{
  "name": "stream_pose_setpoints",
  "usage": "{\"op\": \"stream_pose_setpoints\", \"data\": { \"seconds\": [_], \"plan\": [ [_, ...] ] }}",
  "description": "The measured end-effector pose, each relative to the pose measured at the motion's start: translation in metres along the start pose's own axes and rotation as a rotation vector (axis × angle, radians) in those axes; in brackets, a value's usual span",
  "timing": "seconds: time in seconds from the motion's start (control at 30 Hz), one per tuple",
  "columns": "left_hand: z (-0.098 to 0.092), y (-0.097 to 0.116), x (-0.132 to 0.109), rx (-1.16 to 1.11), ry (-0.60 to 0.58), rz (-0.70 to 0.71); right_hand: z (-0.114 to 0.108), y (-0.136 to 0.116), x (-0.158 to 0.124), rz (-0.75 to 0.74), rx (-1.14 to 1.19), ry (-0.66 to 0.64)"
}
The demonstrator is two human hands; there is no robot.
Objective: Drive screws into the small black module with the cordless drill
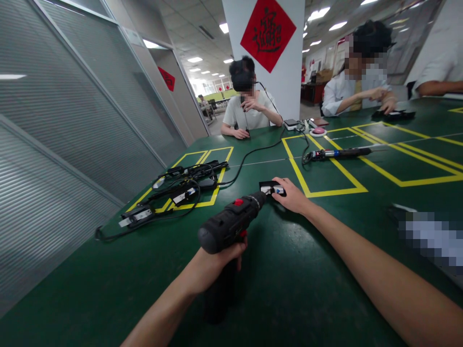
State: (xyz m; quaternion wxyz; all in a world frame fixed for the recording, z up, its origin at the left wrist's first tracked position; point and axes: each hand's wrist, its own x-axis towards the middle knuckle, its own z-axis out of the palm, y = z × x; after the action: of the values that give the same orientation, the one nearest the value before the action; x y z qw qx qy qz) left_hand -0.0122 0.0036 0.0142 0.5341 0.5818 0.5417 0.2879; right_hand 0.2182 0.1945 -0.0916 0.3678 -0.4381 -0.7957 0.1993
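Note:
My left hand point(224, 258) is wrapped round the grip of a black cordless drill point(227, 221) with red buttons. Its chuck points forward and to the right, at a small black box-like part point(266, 185) with a white and silver inside. Around the right end of that part, my right hand point(290, 195) is closed, thumb and fingers on its sides, against the green table. The bit's tip lies at the part; whether it touches a screw is too small to tell.
Black adapters and tangled cables point(195, 180) lie on the left in yellow taped frames. A soldering-iron-like tool point(340, 153) lies at right, behind it a pink round object point(319, 131). A blurred flat device point(430, 241) is near right. Two people point(249, 108) point(361, 91) sit across the table.

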Motion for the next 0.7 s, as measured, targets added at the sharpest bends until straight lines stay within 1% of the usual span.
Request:
{"op": "stream_pose_setpoints", "data": {
  "seconds": [0.27,0.57,0.7],
  "plan": [
    [0.0008,-0.0006,0.0001,-0.007,0.015,-0.034,-0.0003,0.0002,-0.0001,0.005,0.003,0.0],
    [0.0007,-0.0043,0.0013,-0.006,0.044,0.0,-0.0013,-0.0015,-0.0008,-0.002,0.003,0.004],
    [0.001,-0.0055,0.0005,-0.008,0.057,-0.012,-0.0015,-0.0016,-0.0009,0.005,-0.002,-0.004]
  ]
}}
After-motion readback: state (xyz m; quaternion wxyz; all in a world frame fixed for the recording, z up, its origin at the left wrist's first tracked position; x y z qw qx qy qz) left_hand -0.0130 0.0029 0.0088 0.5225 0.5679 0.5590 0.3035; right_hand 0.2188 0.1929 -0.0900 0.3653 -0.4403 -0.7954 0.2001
